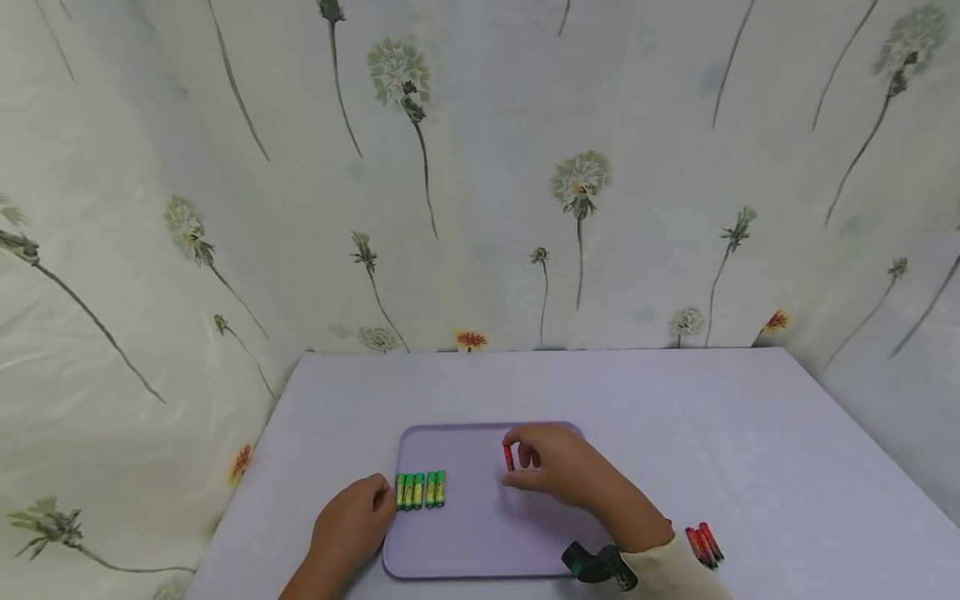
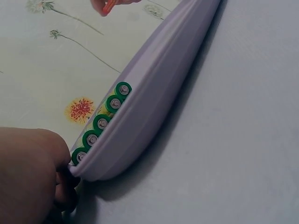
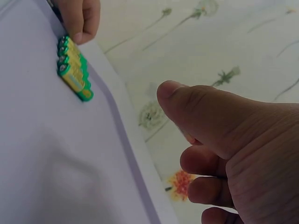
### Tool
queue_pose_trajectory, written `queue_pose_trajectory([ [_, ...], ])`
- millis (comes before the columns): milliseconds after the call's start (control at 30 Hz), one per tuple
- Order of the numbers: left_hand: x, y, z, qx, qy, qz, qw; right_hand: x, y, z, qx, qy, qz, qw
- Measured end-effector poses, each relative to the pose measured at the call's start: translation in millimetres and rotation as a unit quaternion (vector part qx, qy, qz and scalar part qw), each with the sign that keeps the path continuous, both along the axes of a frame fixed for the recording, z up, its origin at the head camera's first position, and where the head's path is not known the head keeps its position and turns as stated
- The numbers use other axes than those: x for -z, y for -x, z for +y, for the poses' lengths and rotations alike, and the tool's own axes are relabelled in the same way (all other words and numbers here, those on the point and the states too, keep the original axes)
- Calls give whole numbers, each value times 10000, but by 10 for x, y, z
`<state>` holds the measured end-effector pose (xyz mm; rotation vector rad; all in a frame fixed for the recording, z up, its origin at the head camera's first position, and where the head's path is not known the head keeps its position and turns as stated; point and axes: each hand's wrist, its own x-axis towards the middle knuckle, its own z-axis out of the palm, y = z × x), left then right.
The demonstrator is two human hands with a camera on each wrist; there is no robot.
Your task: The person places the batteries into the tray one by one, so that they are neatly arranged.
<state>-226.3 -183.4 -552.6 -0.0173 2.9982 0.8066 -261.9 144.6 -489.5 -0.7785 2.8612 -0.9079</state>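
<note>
Over the right half of a shallow lilac tray [image 1: 487, 546], my right hand [image 1: 558, 467] pinches a red battery [image 1: 509, 457] upright between thumb and index finger. In the right wrist view the thumb hides most of that battery. My left hand [image 1: 352, 521] grips the tray's left rim, fingers curled at the edge, as the left wrist view also shows. Right beside it, several green-and-yellow batteries [image 1: 419, 490] stand in a row inside the tray, three close together and two a small gap to the right. Their green ends with metal tips [image 2: 102, 122] show in the left wrist view.
Several red batteries [image 1: 704, 543] lie on the white table [image 1: 675, 417], right of the tray and by the right sleeve [image 1: 675, 571]. A dark wrist-worn device [image 1: 596, 564] hangs over the tray's front right corner. Dandelion-print cloth [image 1: 480, 208] encloses the back and sides.
</note>
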Motion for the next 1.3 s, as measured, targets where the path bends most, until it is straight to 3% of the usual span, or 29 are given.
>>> queue_pose_trajectory([
  [500, 6, -11, -3, 72, -5, 143, 9999, 5, 102, -473, -296, -58, -302, 9991],
  [667, 5, -20, -7, 81, -17, 175, 9998, 33, 106, -612, -393, 332, -431, 9977],
  [833, 1, -9, -6, 77, -32, 174, 9998, 115, 137, -735, -428, 439, -394, 9973],
  [1100, -10, -16, -9, 83, -1, 207, 9998, 325, 159, -858, -535, -61, -138, 9985],
  [1300, 1, -16, -24, 110, 34, 275, 9996, 409, 127, -904, -541, 28, -279, 9981],
])
